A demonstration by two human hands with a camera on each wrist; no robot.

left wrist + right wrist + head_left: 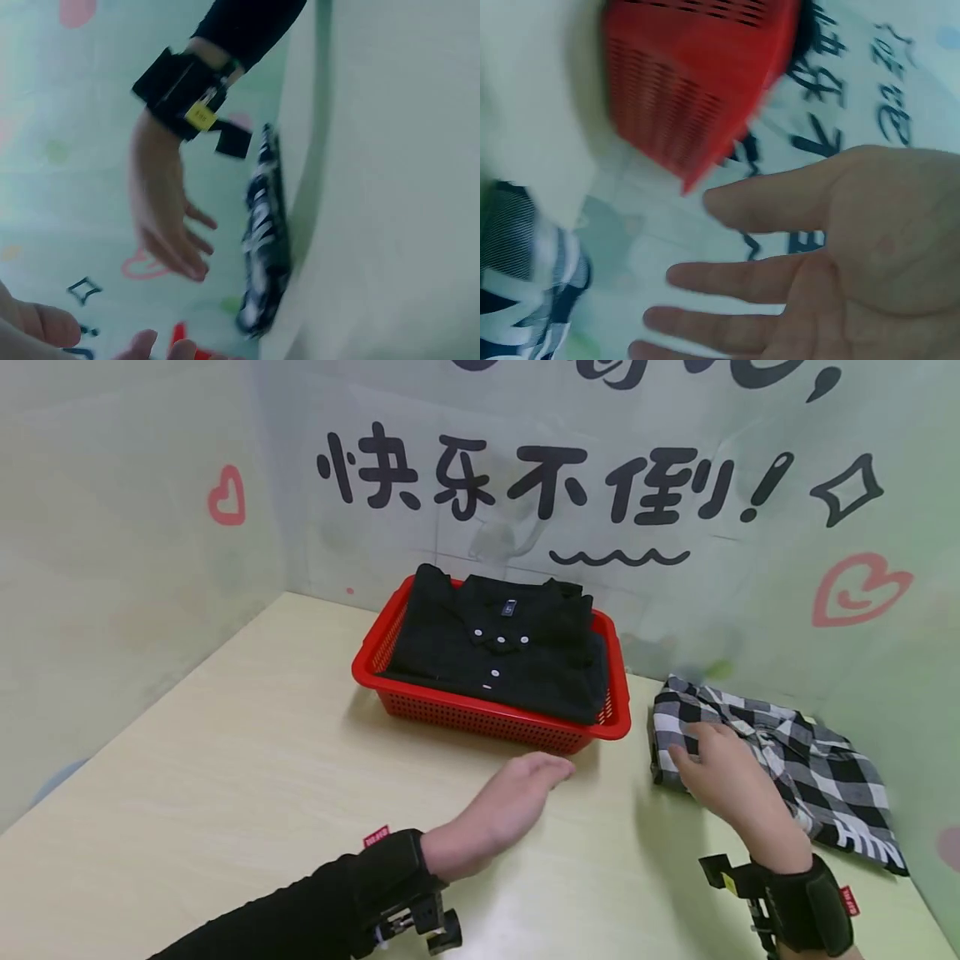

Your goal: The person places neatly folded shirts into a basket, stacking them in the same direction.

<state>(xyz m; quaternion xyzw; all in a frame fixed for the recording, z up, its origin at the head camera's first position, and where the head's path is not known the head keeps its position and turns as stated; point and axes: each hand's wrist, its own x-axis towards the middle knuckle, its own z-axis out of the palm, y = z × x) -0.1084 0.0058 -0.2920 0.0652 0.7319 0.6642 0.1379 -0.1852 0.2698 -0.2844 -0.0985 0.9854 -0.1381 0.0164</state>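
A red perforated basket stands at the back of the table, holding a folded black shirt with a buttoned collar facing up. To its right lies a folded black-and-white checkered garment near the wall. My left hand hovers in front of the basket, holding nothing. Above the checkered garment's left part is my right hand; the right wrist view shows its fingers spread and relaxed, with nothing in the palm. Only the left thumb and some fingertips appear in the left wrist view.
The pale table carries the basket and the checkered garment. Walls with black lettering and pink hearts rise behind it and along both sides. Each wrist wears a black strap with a small device.
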